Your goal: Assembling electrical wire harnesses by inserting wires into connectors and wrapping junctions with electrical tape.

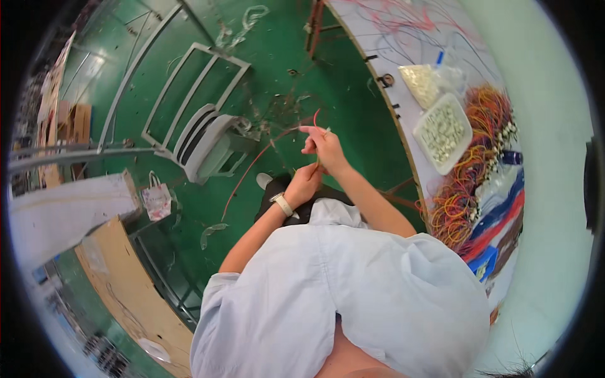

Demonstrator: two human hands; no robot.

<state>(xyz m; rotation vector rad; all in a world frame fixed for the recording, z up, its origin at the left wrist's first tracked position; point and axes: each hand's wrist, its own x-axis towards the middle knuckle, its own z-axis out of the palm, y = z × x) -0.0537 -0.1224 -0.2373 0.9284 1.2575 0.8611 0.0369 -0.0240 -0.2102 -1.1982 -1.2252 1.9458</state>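
In front of my lap, my right hand is closed on a thin red wire, with its index finger stretched out along it. One end of the wire curls up past the fingertips; the longer part hangs down to the left toward the floor. Just below, my left hand, with a pale wristwatch on its wrist, is closed and close against the right hand. A small yellowish bit shows between the two hands, but what the left fingers hold is hidden.
To my right, a long table bears a white tub of small pale connectors, a plastic bag of similar pieces and bundled coloured wires. A grey chair stands ahead left on the green floor. Wooden boards lie left.
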